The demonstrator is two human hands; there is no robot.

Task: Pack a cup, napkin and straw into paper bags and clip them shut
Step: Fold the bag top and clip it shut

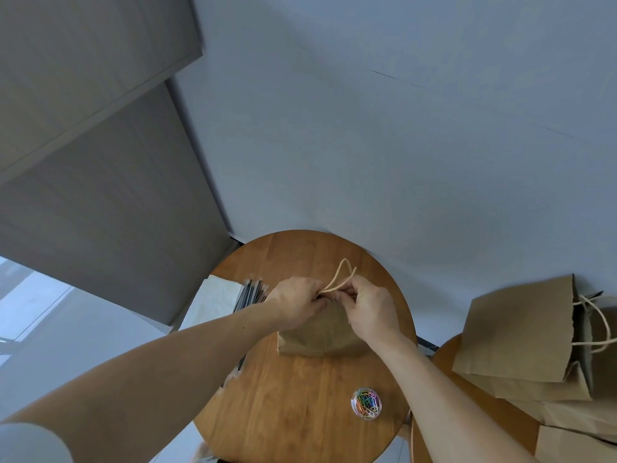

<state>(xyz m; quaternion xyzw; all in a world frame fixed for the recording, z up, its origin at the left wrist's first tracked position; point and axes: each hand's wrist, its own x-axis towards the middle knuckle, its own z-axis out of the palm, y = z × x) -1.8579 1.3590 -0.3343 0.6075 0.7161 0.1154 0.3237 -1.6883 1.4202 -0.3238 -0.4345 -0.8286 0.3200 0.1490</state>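
Observation:
A brown paper bag (pixel 320 335) stands upright in the middle of the round wooden table (pixel 287 412). My left hand (pixel 297 304) and my right hand (pixel 367 307) both pinch the top edge of the bag, close together. The bag's twine handles (pixel 342 275) stick up between my fingers. What lies inside the bag is hidden. A small clear tub of coloured paper clips (pixel 366 403) sits on the table to the front right.
Black wrapped straws (pixel 250 294) and white napkins (pixel 213 300) lie on the table's left side, partly under my left arm. Several brown paper bags (pixel 521 332) are stacked on a second table at the right. A pale wall stands close behind.

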